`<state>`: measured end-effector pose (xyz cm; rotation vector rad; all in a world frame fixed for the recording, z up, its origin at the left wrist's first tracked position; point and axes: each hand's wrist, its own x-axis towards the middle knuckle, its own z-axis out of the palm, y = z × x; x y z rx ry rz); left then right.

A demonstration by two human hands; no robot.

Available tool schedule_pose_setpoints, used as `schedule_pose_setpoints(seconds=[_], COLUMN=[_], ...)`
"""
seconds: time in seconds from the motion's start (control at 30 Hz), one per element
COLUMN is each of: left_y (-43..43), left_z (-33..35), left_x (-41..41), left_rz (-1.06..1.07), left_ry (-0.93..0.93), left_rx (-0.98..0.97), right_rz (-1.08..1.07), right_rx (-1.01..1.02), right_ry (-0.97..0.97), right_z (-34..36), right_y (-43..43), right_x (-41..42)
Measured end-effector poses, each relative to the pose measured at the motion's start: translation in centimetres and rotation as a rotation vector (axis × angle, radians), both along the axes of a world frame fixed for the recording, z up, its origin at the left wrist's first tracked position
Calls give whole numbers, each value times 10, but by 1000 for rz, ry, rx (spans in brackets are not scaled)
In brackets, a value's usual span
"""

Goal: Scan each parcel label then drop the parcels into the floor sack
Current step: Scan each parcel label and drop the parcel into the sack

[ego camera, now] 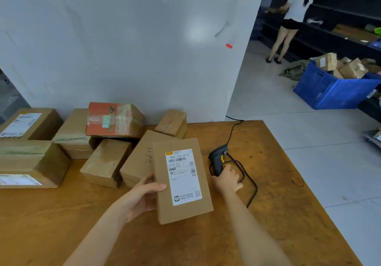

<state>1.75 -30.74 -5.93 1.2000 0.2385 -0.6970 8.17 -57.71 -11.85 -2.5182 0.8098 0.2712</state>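
Observation:
My left hand (142, 195) grips a flat brown parcel (165, 210) by its left edge and holds it above the wooden table (278, 203). Its white shipping label (183, 177) faces up. To the right of the parcel, my right hand (227, 180) is closed on the handle of a black barcode scanner (217, 158) with a yellow trigger; the scanner lies on the table with its black cable looping beside it. Several more cardboard parcels (107, 162) sit in a pile at the table's back left. No floor sack is in view.
A white wall stands behind the table. On the floor at the right is a blue crate (329, 92) full of boxes. A person (292, 18) stands at dark shelving in the far right. The table's right edge (321, 210) drops to grey floor.

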Motion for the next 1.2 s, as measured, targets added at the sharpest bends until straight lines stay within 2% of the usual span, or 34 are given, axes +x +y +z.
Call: schedule_pose_setpoints(seconds=[0.1, 0.3, 0.43, 0.63, 0.73, 0.87, 1.03, 1.2], left_y=[0, -2, -3, -2, 0, 2, -1, 0], left_z=[-3, -5, -6, -5, -4, -7, -9, -13], left_x=[-1, 1, 2, 1, 0, -3, -8, -15], left_rz=[30, 57, 55, 48, 67, 84, 115, 145], left_ry=[2, 5, 10, 5, 7, -3, -16, -22], left_rx=[2, -4, 9, -3, -26, -41, -40, -57], right_rz=[80, 44, -12, 11, 108, 345, 448, 381], right_rx=[-116, 81, 280, 596, 772, 996, 1006, 973], right_ry=[44, 130, 27, -304, -400, -381, -390, -431], right_z=[-8, 1, 7, 56, 99, 138, 156, 151], right_y=[7, -1, -6, -5, 0, 13, 45, 70], right_x=[12, 15, 3, -38, -76, -130, -172, -190])
